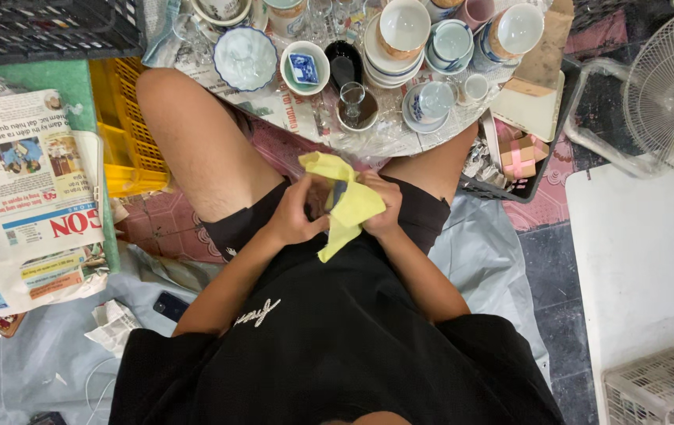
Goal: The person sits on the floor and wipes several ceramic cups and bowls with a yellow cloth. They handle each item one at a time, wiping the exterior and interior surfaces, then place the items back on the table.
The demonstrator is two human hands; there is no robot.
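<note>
Item: soft yellow cleaning cloth (350, 206), held at lap level between the person's knees, well short of the near edge of the round tray of crockery.

Left hand (296, 216): fingers curled shut around a small dark object that the cloth largely hides; its kind cannot be told. The hand appears to steady the object from below.

Right hand (383, 208): closed over the cloth, pressing it against the hidden object, one corner of the cloth standing up and another hanging loose toward the black shorts. The hold looks like that of wiping or wrapping.

Round tray (400, 142), lined with clear plastic over newsprint: carries a white and blue bowl (245, 57) at its left side, a small white dish with a blue square piece (304, 68) just beside that, a clear stemmed glass (353, 101) near the near edge, a stack of white plates topped by a cup (400, 35) toward the far edge, and a blue-rimmed saucer with cup (430, 102) at the right.

Surroundings: spread newspaper sheets (26, 181) on the floor at left, a yellow plastic crate (128, 134) beside the left leg, a white standing fan (671, 94) at right, a small gift box with pink ribbon (522, 153) by the right knee, a dark phone (170, 305) on the pale floor sheet.
</note>
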